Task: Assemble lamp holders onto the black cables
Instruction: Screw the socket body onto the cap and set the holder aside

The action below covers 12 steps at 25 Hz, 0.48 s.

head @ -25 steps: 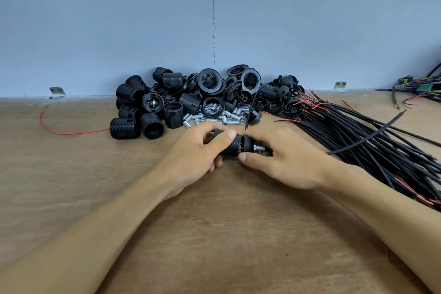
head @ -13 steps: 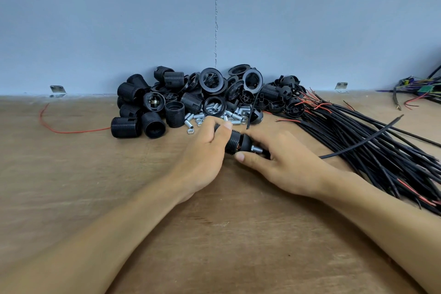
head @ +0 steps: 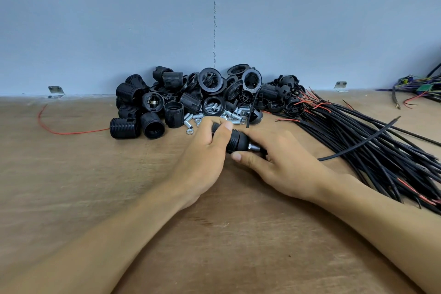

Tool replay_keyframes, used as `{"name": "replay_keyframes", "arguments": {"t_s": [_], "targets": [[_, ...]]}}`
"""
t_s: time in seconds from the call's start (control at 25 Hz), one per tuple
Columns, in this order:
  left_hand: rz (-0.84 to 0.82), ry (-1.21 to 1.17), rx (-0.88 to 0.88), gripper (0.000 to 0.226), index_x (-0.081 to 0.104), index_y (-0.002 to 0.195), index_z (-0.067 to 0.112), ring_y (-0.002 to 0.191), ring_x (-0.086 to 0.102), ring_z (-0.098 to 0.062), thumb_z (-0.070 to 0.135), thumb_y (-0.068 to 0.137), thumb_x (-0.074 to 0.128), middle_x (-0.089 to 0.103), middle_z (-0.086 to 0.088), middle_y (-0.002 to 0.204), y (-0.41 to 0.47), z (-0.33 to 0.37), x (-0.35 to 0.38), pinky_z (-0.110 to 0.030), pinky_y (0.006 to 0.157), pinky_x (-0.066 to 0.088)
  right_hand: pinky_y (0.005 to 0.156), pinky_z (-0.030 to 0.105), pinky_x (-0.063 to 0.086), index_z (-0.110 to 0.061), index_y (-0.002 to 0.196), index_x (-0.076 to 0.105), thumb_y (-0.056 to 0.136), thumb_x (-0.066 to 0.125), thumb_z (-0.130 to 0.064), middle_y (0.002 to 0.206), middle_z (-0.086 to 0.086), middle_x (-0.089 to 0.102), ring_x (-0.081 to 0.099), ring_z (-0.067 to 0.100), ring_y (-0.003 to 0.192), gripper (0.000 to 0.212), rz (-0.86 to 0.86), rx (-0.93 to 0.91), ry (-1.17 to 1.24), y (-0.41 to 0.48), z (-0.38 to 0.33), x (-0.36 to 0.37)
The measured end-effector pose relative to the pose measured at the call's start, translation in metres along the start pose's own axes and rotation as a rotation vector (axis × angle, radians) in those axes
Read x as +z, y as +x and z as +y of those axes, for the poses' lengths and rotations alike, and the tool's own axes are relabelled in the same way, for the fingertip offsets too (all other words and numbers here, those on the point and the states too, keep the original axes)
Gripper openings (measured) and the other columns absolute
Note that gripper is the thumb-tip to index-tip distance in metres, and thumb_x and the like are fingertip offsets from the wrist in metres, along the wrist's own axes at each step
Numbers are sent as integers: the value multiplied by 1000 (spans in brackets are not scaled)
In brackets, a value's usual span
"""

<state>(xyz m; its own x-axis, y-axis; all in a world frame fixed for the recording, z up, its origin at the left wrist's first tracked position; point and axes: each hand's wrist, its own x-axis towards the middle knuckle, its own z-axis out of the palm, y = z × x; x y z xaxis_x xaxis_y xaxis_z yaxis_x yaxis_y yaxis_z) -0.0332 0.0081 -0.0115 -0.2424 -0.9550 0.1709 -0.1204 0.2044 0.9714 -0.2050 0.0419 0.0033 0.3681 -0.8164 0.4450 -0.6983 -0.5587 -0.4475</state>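
A black lamp holder (head: 238, 141) with a silver threaded nipple at its right end lies sideways between my hands over the wooden table. My left hand (head: 202, 162) grips its left, threaded part with curled fingers and thumb on top. My right hand (head: 281, 162) holds the right end, thumb below and fingers behind. A black cable (head: 358, 144) runs from under my right hand out to the right and rises off the table. Where the cable enters the holder is hidden by my fingers.
A heap of black lamp holder parts (head: 191, 98) and silver threaded nipples and nuts (head: 198, 118) lies against the blue wall. A bundle of black cables (head: 381, 150) with red wire ends spreads to the right. A loose red wire (head: 59, 130) lies at left.
My left hand has rolled over the holder, its thumb shifting up and to the right across the threaded part. Both hands and the holder sit slightly further forward. The cable's free end stays raised.
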Motion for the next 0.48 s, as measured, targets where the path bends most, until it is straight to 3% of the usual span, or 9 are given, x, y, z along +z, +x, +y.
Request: {"name": "replay_keyframes", "arguments": {"t_s": [0.16, 0.24, 0.32, 0.4, 0.48], "targets": [[20, -46, 12, 17, 59, 85, 48, 63, 50, 1, 59, 89, 46, 57, 26, 66, -1, 1, 4, -31, 73, 41, 72, 6, 36, -17, 117, 66, 98, 63, -32, 90, -19, 63, 53, -11, 82, 25, 41, 2, -33, 0, -2, 0], [-7, -45, 2, 16, 58, 88, 47, 64, 51, 1, 56, 94, 47, 59, 25, 68, -1, 0, 3, -27, 72, 42, 77, 7, 39, -20, 124, 64, 98, 63, -33, 100, -17, 66, 55, -12, 88, 30, 13, 17, -23, 1, 0, -1], [-54, -19, -15, 15, 57, 95, 43, 61, 52, 0, 49, 103, 46, 59, 18, 73, 3, -1, 3, -19, 63, 44, 86, 18, 45, -22, 127, 62, 98, 62, -35, 109, -13, 67, 58, -4, 97, 32, -19, 40, -43, 3, 4, -2], [-92, 59, -16, 10, 56, 102, 39, 60, 54, -1, 43, 105, 47, 60, 9, 75, 8, 1, 2, -20, 58, 45, 92, 33, 47, -25, 129, 60, 97, 62, -36, 115, -9, 67, 59, 8, 105, 34, -44, 70, -101, 4, 10, -5], [-105, 134, 30, 8, 57, 107, 41, 62, 58, 0, 36, 100, 58, 65, 13, 75, 8, 4, 1, -24, 58, 49, 90, 33, 47, -29, 133, 57, 94, 66, -33, 115, -10, 65, 58, 9, 104, 40, -40, 95, -150, 4, 16, -9]]}}
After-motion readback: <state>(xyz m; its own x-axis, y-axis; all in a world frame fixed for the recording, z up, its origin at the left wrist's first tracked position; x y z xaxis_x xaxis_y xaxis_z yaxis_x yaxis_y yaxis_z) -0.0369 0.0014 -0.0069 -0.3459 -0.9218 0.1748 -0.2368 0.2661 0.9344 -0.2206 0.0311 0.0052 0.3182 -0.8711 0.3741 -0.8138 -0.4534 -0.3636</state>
